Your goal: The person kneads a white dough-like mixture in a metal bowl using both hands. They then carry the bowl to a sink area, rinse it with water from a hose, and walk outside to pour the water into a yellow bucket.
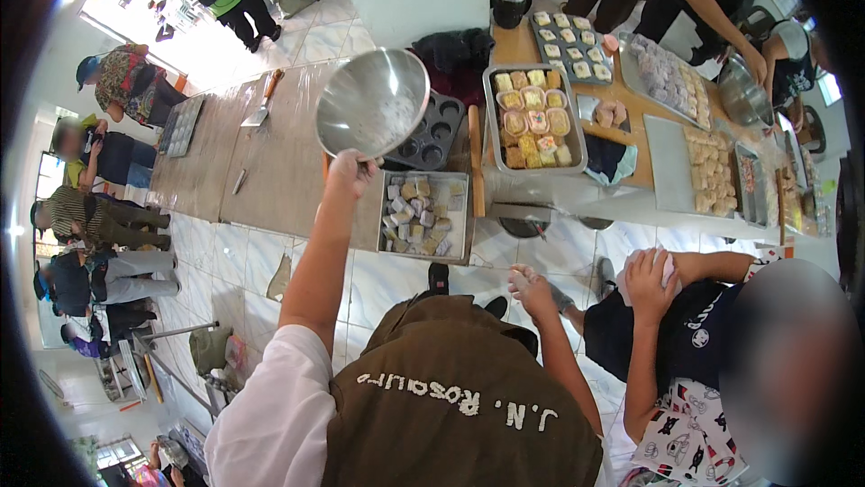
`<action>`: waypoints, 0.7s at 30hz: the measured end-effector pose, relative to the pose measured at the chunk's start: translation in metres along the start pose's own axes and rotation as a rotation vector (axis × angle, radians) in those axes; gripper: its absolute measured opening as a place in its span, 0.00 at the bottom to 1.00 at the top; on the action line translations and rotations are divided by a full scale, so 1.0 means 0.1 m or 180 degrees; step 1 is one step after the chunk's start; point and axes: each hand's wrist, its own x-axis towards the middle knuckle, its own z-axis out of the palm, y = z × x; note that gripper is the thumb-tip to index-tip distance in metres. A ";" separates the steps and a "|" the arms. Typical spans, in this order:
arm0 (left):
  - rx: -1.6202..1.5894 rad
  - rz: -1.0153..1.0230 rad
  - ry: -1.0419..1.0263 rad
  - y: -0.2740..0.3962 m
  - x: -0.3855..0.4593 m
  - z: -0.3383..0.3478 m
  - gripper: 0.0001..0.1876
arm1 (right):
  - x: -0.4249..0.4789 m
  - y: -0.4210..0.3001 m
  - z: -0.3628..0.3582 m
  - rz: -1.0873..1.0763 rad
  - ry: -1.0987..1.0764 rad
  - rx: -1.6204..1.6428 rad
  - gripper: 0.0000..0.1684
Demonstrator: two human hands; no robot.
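My left hand (353, 173) grips the near rim of a steel mixing bowl (373, 103), tilted so its inside shows a whitish residue. The bowl overlaps a dark muffin tin (436, 132) on the table. Just below it, a square metal pan (424, 244) holds many small cake cubes, some coated pale. My right hand (529, 284) hangs over the floor at the table's near side, fingers bent and whitish; whether something small is between them cannot be told. A brown apron with lettering covers my front.
A wooden rolling pin (476, 161) lies beside a tray of cupcakes and cake pieces (495, 115). A scraper (255, 117) rests on the plastic-covered table (284, 183). A person at right holds a pink cloth-like thing (632, 277). Others work around a second steel bowl (743, 92).
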 end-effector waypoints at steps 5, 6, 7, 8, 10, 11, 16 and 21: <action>0.0155 -0.0438 0.0035 -0.24 0.34 -0.17 0.05 | 0.51 -0.67 0.65 -0.0523 -0.0202 0.0501 0.19; 0.0195 -0.0439 0.0044 -0.25 0.31 -0.14 0.05 | 0.84 -0.63 0.81 -0.1215 0.0097 0.0132 0.20; 0.0247 -0.0471 0.0034 -0.26 0.28 -0.12 0.05 | 1.07 -0.68 0.92 -0.1452 0.0424 0.0025 0.22; 0.0331 -0.0418 -0.0031 -0.24 0.25 -0.06 0.03 | 1.30 -0.73 1.01 -0.1672 0.0788 -0.0096 0.23; 0.0457 -0.0445 -0.0134 -0.19 0.28 -0.11 0.03 | 1.64 -1.01 1.19 -0.1234 0.1169 0.0397 0.26; 0.0513 -0.0454 -0.0179 -0.16 0.32 -0.17 0.03 | 1.79 -1.11 1.26 -0.0989 0.1216 0.0738 0.27; 0.0536 -0.0470 -0.0330 0.22 0.38 -0.27 0.02 | 2.47 -1.10 1.30 -0.0739 0.0796 0.1059 0.29; 0.0508 -0.0451 -0.0193 0.54 0.44 -0.44 0.01 | 2.39 -1.34 1.43 -0.0507 0.0078 0.1793 0.25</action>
